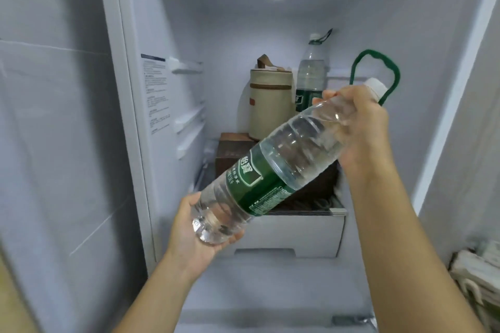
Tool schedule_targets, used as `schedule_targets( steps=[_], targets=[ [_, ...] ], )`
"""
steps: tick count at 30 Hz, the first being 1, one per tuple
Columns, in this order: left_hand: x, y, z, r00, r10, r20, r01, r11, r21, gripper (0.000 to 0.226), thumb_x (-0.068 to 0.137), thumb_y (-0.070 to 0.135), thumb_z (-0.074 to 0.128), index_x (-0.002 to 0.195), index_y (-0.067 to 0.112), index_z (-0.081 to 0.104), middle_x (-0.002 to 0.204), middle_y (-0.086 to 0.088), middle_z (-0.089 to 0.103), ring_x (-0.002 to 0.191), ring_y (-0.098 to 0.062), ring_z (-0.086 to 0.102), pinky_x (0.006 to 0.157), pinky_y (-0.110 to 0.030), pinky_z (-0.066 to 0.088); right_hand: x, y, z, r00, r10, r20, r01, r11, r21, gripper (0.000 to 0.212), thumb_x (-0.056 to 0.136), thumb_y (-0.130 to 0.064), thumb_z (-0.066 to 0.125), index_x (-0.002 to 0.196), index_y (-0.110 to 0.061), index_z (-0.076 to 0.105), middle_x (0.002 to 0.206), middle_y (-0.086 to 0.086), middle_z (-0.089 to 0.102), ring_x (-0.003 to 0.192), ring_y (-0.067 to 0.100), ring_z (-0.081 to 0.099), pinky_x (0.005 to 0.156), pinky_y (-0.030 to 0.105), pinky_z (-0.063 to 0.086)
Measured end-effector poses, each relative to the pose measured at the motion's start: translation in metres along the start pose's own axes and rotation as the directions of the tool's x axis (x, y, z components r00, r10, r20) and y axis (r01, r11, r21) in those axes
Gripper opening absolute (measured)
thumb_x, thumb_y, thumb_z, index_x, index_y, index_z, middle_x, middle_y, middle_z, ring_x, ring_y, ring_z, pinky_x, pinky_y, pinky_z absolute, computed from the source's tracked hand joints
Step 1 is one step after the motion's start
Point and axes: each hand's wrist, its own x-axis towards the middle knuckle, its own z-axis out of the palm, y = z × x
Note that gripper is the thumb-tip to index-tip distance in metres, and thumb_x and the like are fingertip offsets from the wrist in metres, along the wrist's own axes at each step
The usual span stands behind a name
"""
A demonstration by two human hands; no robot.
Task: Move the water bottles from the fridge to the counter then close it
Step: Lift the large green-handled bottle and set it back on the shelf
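A large clear water bottle [273, 162] with a green label, white cap and green carry loop is held tilted in front of the open fridge, cap up to the right. My right hand [364, 127] grips its neck and shoulder. My left hand [193, 227] cups its base from below. A second water bottle [311, 73] with a green label stands upright at the back of the fridge [167, 121] shelf, to the right of a beige pouch.
A beige cylindrical pouch [270, 105] with brown straps sits on a dark brown box [232, 151] on the shelf. A white drawer [292, 235] lies below it. The fridge's left side panel [62, 143] fills the left. Folded cloth [479, 273] lies at lower right.
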Motion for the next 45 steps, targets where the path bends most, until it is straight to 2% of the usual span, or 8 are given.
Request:
schedule_targets(
  steps=[6, 10, 14, 18, 20, 24, 31, 45],
  targets=[
    [-0.074, -0.024, -0.025, 0.977, 0.085, -0.196, -0.098, 0.994, -0.055, 0.045, 0.086, 0.037, 0.056, 0.121, 0.009, 0.064, 0.116, -0.019, 0.063, 0.100, -0.036, 0.062, 0.070, -0.048, 0.054, -0.049, 0.010, -0.003, 0.975, 0.093, 0.202, -0.122, 0.983, 0.137, 0.030, 0.076, -0.009, 0.056, 0.051, -0.021, 0.067, 0.067, -0.001, 0.068, 0.076, 0.023, 0.071, 0.082, 0.041, 0.057],
    [-0.138, -0.048, -0.038, 0.907, 0.170, -0.385, -0.213, 0.974, -0.074, 0.031, 0.092, 0.034, 0.054, 0.108, 0.015, 0.073, 0.114, -0.015, 0.070, 0.099, -0.035, 0.068, 0.076, -0.049, 0.054, -0.085, 0.015, 0.001, 0.933, 0.165, 0.321, -0.233, 0.954, 0.187, 0.024, 0.073, -0.010, 0.053, 0.055, -0.022, 0.063, 0.066, -0.001, 0.066, 0.072, 0.022, 0.069, 0.076, 0.037, 0.057],
    [-0.212, -0.065, -0.056, 0.794, 0.373, -0.480, -0.391, 0.918, 0.067, 0.025, 0.090, 0.006, 0.067, 0.113, 0.012, 0.068, 0.110, -0.020, 0.068, 0.094, -0.037, 0.070, 0.069, -0.047, 0.058, -0.131, 0.027, 0.013, 0.858, 0.231, 0.459, -0.368, 0.899, 0.236, 0.023, 0.071, -0.007, 0.051, 0.056, -0.020, 0.061, 0.068, 0.002, 0.063, 0.072, 0.025, 0.066, 0.075, 0.038, 0.056],
    [-0.286, -0.065, -0.063, 0.685, 0.439, -0.581, -0.473, 0.875, 0.104, 0.034, 0.083, -0.005, 0.071, 0.073, 0.028, 0.071, 0.071, -0.002, 0.071, 0.062, -0.009, 0.069, 0.054, -0.026, 0.056, -0.184, 0.040, 0.034, 0.761, 0.278, 0.586, -0.499, 0.828, 0.256, 0.029, 0.075, -0.005, 0.050, 0.054, -0.021, 0.063, 0.065, 0.001, 0.063, 0.070, 0.022, 0.066, 0.070, 0.035, 0.055],
    [-0.319, -0.076, -0.068, 0.498, 0.563, -0.659, -0.504, 0.807, 0.308, 0.027, 0.095, 0.010, 0.061, 0.083, 0.031, 0.073, 0.077, 0.003, 0.075, 0.073, -0.013, 0.072, 0.061, -0.032, 0.060, -0.211, 0.041, 0.046, 0.717, 0.280, 0.638, -0.534, 0.809, 0.245, 0.029, 0.075, -0.006, 0.050, 0.053, -0.022, 0.063, 0.064, 0.000, 0.063, 0.072, 0.023, 0.065, 0.069, 0.034, 0.055],
    [-0.388, -0.091, -0.077, 0.441, 0.521, -0.731, -0.558, 0.797, 0.232, 0.043, 0.093, 0.035, 0.045, 0.123, 0.010, 0.064, 0.116, -0.015, 0.068, 0.101, -0.033, 0.067, 0.080, -0.047, 0.055, -0.266, 0.038, 0.069, 0.601, 0.306, 0.738, -0.633, 0.746, 0.206, 0.022, 0.074, -0.009, 0.053, 0.058, -0.020, 0.062, 0.064, 0.000, 0.065, 0.075, 0.026, 0.065, 0.073, 0.037, 0.054],
    [-0.524, -0.125, -0.072, 0.222, 0.532, -0.817, -0.654, 0.703, 0.280, 0.039, 0.081, 0.038, 0.051, 0.097, 0.016, 0.079, 0.102, -0.011, 0.074, 0.091, -0.029, 0.072, 0.076, -0.044, 0.057, -0.390, 0.015, 0.100, 0.350, 0.289, 0.891, -0.731, 0.679, 0.067, 0.028, 0.078, -0.012, 0.052, 0.057, -0.021, 0.069, 0.068, -0.001, 0.068, 0.079, 0.022, 0.067, 0.071, 0.031, 0.053],
    [-0.767, -0.199, -0.023, -0.217, 0.313, -0.925, -0.752, 0.550, 0.363, 0.046, 0.093, 0.038, 0.041, 0.104, 0.011, 0.077, 0.119, -0.020, 0.068, 0.105, -0.039, 0.067, 0.098, -0.056, 0.044, -0.615, -0.095, 0.107, -0.051, 0.170, 0.984, -0.864, 0.487, -0.130, 0.027, 0.074, -0.010, 0.052, 0.053, -0.021, 0.066, 0.069, 0.005, 0.067, 0.078, 0.025, 0.065, 0.073, 0.037, 0.053]
  ],
)
